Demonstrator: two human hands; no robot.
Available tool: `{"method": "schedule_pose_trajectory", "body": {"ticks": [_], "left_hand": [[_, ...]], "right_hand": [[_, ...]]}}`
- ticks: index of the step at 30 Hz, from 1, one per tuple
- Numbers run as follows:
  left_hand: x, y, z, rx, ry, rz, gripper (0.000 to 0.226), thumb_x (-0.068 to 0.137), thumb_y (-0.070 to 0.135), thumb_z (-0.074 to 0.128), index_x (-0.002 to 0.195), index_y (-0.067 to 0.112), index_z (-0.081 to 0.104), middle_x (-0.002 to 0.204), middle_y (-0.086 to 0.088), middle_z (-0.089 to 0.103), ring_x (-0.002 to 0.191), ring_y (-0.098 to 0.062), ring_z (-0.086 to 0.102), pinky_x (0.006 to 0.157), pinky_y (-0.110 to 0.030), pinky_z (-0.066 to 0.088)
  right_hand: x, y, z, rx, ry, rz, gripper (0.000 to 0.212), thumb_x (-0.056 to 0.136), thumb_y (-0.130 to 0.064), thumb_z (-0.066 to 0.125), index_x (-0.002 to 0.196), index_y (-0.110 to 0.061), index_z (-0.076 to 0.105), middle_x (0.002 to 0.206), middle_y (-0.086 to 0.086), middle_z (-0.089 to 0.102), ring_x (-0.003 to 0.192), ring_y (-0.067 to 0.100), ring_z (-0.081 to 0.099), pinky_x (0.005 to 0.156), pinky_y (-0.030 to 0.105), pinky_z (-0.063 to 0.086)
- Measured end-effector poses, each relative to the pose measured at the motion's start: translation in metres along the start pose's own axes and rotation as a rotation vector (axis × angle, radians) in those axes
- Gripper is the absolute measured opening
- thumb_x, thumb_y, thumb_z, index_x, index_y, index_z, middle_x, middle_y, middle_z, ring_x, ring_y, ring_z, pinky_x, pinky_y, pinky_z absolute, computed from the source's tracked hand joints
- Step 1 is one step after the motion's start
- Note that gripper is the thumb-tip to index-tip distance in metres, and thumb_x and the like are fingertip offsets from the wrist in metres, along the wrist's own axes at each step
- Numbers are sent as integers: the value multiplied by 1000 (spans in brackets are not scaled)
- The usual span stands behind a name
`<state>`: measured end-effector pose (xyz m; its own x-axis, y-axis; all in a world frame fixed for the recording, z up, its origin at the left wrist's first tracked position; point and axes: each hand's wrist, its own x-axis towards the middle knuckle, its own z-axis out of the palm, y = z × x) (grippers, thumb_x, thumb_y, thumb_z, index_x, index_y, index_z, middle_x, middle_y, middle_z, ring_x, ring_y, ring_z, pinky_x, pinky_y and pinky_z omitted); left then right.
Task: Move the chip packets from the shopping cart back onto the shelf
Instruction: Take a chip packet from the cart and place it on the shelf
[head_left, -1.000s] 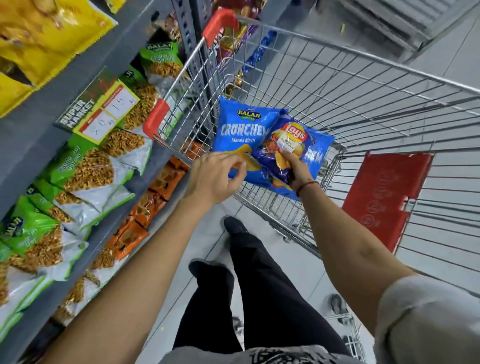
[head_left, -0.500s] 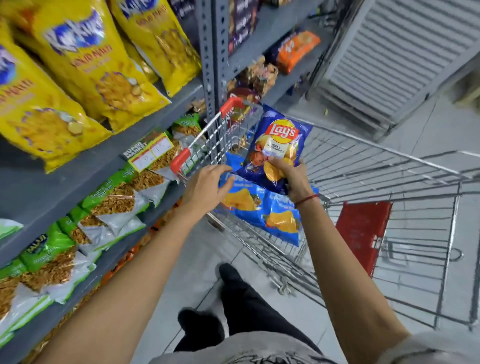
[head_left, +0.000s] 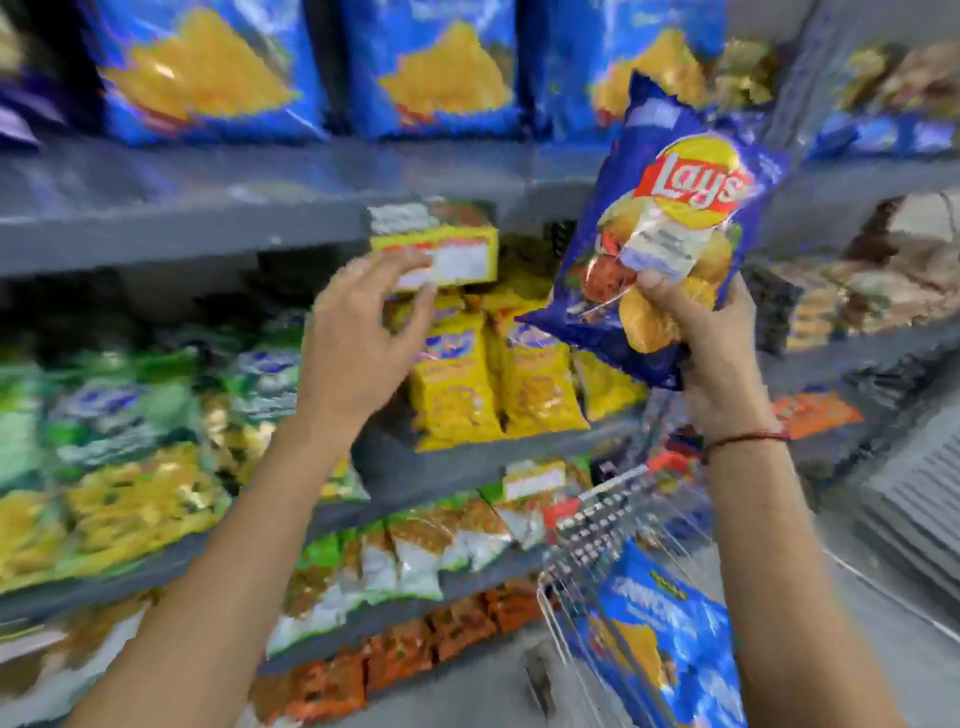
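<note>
My right hand (head_left: 701, 332) grips the bottom of a dark blue Lay's chip packet (head_left: 670, 208) and holds it upright in front of the grey shelves (head_left: 208, 218). My left hand (head_left: 358, 338) is raised beside it with fingers spread, holding nothing, near a yellow price tag (head_left: 441, 249). The wire shopping cart (head_left: 587, 545) is at the lower right, and a light blue chip packet (head_left: 660, 639) lies in it. The view is blurred.
Large blue packets (head_left: 441, 67) fill the top shelf. Yellow packets (head_left: 498, 384) stand on the middle shelf, green and white ones (head_left: 405, 551) below, orange ones (head_left: 395, 644) lowest. More snacks fill the shelves to the right (head_left: 857, 291).
My right hand has lifted the Lay's packet out of the cart up to shelf height. My left hand left the cart and rose toward the shelves. The view has swung up.
</note>
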<state>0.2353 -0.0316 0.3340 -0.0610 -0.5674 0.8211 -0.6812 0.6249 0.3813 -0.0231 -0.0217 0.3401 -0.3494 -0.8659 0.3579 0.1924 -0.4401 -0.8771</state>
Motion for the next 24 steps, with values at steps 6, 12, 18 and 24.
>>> {"method": "schedule_pose_trajectory", "body": {"ticks": [6,12,18,24], "left_hand": [[21,-44,-126,361,274,-10,20,87,18,54,100,7,67,104,-11,69,100,-28,62,92,-32,43],[10,-88,-211,633,289,-198,28,89,24,52,105,5,65,111,-13,67,107,-29,57,93,-32,40],[-2,-113,-250,746,193,-307,45,89,35,42,106,1,66,109,-17,69,103,-33,62,85,-42,49],[-9,-125,-258,829,114,-333,42,90,37,40,102,8,68,99,-8,73,93,-26,66,85,-38,46]], "right_hand": [[7,-27,134,128,-301,-60,48,57,-18,85,98,-19,61,82,-14,76,80,4,70,73,22,55],[-2,-32,249,244,-474,-80,56,63,-19,82,113,-9,58,99,-2,73,90,11,70,77,24,55],[-15,-28,356,201,-586,-102,43,73,-12,78,109,-16,54,100,-3,68,81,0,67,74,18,55],[-30,-4,437,102,-683,-146,58,68,-19,82,117,-14,51,116,5,65,106,19,63,97,40,51]]}}
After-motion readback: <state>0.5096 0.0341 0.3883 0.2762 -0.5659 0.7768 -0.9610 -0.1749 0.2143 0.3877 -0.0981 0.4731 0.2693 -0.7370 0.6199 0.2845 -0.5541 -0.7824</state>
